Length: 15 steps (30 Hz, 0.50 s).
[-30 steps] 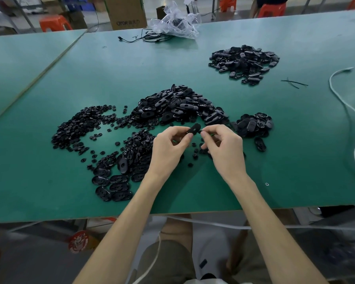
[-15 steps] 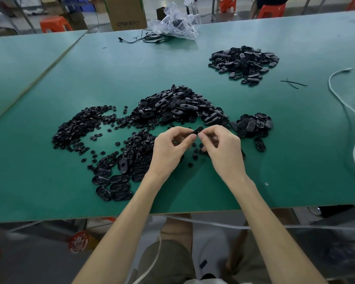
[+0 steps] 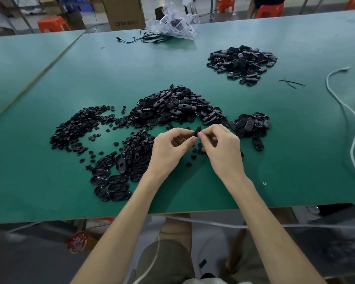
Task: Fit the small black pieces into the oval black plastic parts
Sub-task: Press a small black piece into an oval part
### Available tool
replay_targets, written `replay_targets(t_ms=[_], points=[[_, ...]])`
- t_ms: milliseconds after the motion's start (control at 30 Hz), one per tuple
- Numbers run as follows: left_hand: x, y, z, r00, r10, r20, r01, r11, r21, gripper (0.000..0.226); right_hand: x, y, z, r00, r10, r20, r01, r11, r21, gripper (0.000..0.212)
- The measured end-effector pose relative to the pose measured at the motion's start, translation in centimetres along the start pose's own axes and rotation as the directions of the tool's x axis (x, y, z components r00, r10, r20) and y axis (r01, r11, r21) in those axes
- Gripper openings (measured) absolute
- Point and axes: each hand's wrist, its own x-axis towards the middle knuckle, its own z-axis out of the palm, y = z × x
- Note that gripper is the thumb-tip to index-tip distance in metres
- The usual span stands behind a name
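Note:
My left hand (image 3: 170, 148) and my right hand (image 3: 223, 148) meet above the green table (image 3: 275, 152), both pinching one oval black part (image 3: 196, 131) held on edge between the fingertips. Whether a small piece sits in it is hidden by my fingers. A big heap of oval parts (image 3: 178, 107) lies just beyond my hands. Small black pieces (image 3: 80, 126) spread in a pile to the left. Near my left wrist lie more oval parts (image 3: 111, 181) mixed with small pieces. A small heap of oval parts (image 3: 251, 125) sits to the right of my hands.
Another heap of oval parts (image 3: 242, 62) lies at the far right. A white cord (image 3: 350, 124) snakes along the right edge. A clear plastic bag (image 3: 172, 23) and a black cable (image 3: 143, 38) are at the far edge, beside a cardboard box (image 3: 124, 13).
The oval part has turned from lying flatter between my fingers to standing more on edge. Both hands stay in nearly the same spot.

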Motion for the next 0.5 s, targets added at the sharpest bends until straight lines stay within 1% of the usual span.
replay_targets(t_ms=[100, 300, 500], points=[[-0.1, 0.1, 0.0, 1.0, -0.014, 0.01, 0.014, 1.0, 0.005, 0.013, -0.1, -0.1, 0.1, 0.999, -0.015, 0.033, 0.016, 1.0, -0.027, 0.012], [-0.1, -0.1, 0.0, 0.999, -0.031, -0.008, 0.031, 0.999, -0.038, 0.015, -0.3, -0.7, 0.2, 0.997, -0.071, 0.043, 0.077, 0.984, -0.163, 0.016], [0.0, -0.2, 0.0, 0.997, -0.034, -0.069, 0.031, 0.999, -0.033, 0.012, -0.7, -1.3, 0.3, 0.984, -0.143, 0.101, 0.164, 0.956, -0.242, 0.024]])
